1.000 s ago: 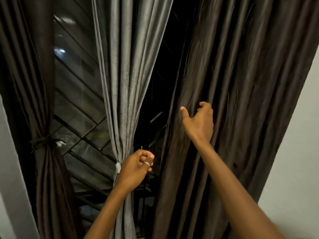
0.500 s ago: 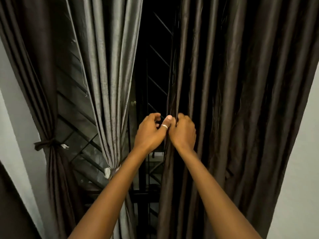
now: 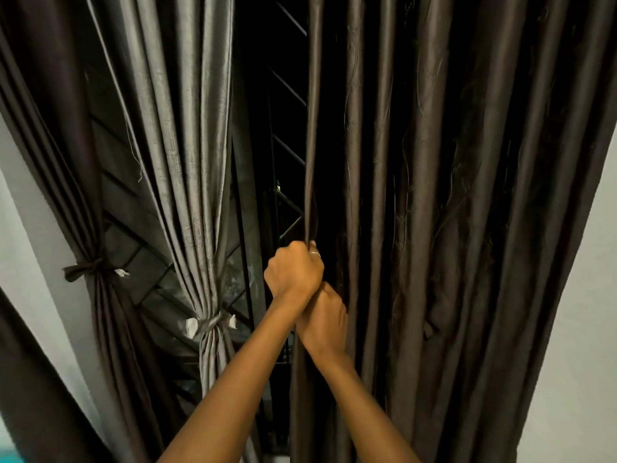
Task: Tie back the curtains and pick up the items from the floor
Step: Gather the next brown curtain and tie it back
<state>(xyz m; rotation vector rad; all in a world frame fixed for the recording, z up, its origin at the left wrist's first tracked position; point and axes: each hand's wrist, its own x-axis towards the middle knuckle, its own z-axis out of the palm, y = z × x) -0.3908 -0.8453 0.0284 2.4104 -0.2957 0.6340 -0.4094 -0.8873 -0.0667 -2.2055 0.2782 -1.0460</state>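
Note:
A wide dark brown curtain [image 3: 450,228] hangs loose on the right. My left hand [image 3: 293,272], with a ring on one finger, is closed on its left edge. Just below and partly under it, my right hand [image 3: 325,320] grips the same edge; its fingers are hidden in the folds. In the middle hangs a grey curtain [image 3: 187,145], bound by a tie [image 3: 212,324] low down. At the far left a second dark brown curtain [image 3: 66,162] is knotted with its own tie [image 3: 88,267].
Behind the curtains is a dark window with a metal grille [image 3: 287,135]. White wall [image 3: 581,329] flanks the right curtain, and more wall [image 3: 23,248] shows at the left. The floor is out of view.
My left hand left the grey curtain and came over to the brown curtain's edge. My right hand slid down and now sits below the left one. The view has shifted right and closer.

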